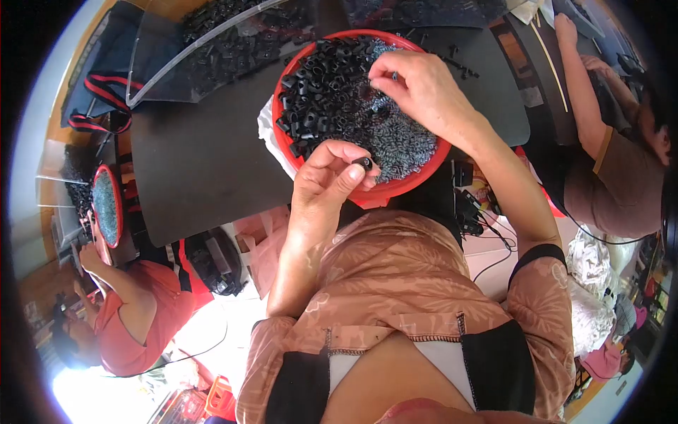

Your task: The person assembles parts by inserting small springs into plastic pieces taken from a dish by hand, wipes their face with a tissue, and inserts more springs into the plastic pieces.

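My left hand (325, 180) is closed, holding a small black plastic piece (363, 163) between thumb and fingers at the near rim of the red basin (426, 177). Over the far right of that basin my right hand (424, 88) is closed in a pinch. A tiny greyish bit shows by its fingertips, too small to tell if it is held. Inside the basin, black plastic pieces (318, 88) fill the left side. Small silvery metal parts (406, 141) lie heaped on the right.
The basin stands at the dark table's (205, 166) near edge. Behind it, a clear plastic sheet (205, 53) fronts a heap of black parts. Co-workers sit on the left (145, 311) and right (614, 177). Another red-rimmed basin (119, 205) is at far left.
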`<state>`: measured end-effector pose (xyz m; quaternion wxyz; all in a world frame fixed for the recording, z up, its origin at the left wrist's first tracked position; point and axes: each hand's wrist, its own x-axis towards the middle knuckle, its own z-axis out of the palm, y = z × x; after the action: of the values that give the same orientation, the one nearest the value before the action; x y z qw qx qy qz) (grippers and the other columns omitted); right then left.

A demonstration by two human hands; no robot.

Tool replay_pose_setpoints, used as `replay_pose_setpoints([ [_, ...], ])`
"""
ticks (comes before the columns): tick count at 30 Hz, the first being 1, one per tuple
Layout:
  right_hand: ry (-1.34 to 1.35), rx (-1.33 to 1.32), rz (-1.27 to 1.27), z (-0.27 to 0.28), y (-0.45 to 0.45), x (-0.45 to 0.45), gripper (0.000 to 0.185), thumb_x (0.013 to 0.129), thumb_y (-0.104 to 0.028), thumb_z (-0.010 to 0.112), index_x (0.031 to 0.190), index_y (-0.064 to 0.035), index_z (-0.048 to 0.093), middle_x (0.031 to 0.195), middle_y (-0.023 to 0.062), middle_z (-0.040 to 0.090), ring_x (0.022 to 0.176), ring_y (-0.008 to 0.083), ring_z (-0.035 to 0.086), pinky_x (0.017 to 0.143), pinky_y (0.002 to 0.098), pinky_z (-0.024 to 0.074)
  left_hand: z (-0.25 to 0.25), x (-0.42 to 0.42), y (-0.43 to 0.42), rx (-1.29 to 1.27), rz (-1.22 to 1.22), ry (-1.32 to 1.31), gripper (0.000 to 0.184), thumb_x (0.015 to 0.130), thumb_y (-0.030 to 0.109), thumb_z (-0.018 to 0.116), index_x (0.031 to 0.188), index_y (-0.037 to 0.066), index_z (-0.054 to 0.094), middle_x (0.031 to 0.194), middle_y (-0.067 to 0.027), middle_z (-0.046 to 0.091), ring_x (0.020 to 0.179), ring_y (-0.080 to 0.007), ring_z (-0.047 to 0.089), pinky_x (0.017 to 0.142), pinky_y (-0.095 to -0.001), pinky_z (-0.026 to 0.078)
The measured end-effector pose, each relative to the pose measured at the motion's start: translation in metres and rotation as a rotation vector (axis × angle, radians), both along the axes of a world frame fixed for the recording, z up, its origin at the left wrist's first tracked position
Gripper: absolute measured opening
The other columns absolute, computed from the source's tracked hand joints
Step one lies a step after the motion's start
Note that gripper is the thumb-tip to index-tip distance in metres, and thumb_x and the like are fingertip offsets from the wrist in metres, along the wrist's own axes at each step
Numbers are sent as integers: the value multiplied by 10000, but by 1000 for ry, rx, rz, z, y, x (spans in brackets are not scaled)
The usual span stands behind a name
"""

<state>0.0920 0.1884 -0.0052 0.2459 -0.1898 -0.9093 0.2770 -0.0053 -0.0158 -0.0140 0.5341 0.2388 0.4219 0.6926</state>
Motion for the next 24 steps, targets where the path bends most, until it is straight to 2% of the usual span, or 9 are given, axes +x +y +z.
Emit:
replay_pose_setpoints([
  [2, 18, 72, -8, -1, 6, 2, 112, 828, -91, 703, 911, -27, 662, 821, 109, 660, 685, 286, 638, 624, 368, 496, -1, 0, 0, 7, 6, 14, 172, 931, 120, 647, 1059, 25, 581, 941, -104, 642, 814, -151, 574, 772, -275, 470],
  [5, -51, 94, 33, -2, 6, 2, 119, 822, -99, 701, 906, -20, 675, 858, 115, 653, 753, 312, 638, 683, 387, 505, -2, -1, 0, 39, -1, -9, 153, 935, 71, 640, 1072, 16, 599, 952, -71, 658, 836, -114, 617, 798, -266, 513],
  [9, -88, 151, 28, -10, 0, -7, 140, 807, -139, 711, 882, -24, 684, 862, 112, 632, 806, 320, 632, 722, 409, 501, -2, 0, 0, 54, -2, -14, 149, 934, 73, 642, 1066, 17, 600, 951, -71, 657, 831, -113, 617, 795, -265, 513],
  [14, -171, 171, 34, -12, -2, -14, 125, 800, -147, 709, 860, -38, 691, 843, 100, 615, 802, 317, 628, 706, 428, 490, -1, 0, -1, 16, 8, 13, 174, 927, 116, 648, 1061, 28, 581, 936, -106, 640, 815, -152, 571, 769, -277, 467],
  [21, -189, 395, 87, -6, -9, -7, 109, 793, -137, 709, 840, -46, 672, 825, 62, 610, 802, 300, 620, 713, 419, 481, -2, -1, 0, 35, 10, -20, 145, 933, 70, 642, 1062, 14, 606, 943, -69, 654, 820, -116, 620, 794, -263, 515],
  [24, -194, 302, 104, -9, -6, -9, 125, 798, -131, 709, 875, -41, 667, 853, 70, 610, 832, 306, 620, 741, 425, 481, -1, -1, 0, 33, 16, -21, 139, 933, 66, 641, 1057, 13, 606, 934, -68, 653, 815, -118, 617, 792, -266, 515],
])
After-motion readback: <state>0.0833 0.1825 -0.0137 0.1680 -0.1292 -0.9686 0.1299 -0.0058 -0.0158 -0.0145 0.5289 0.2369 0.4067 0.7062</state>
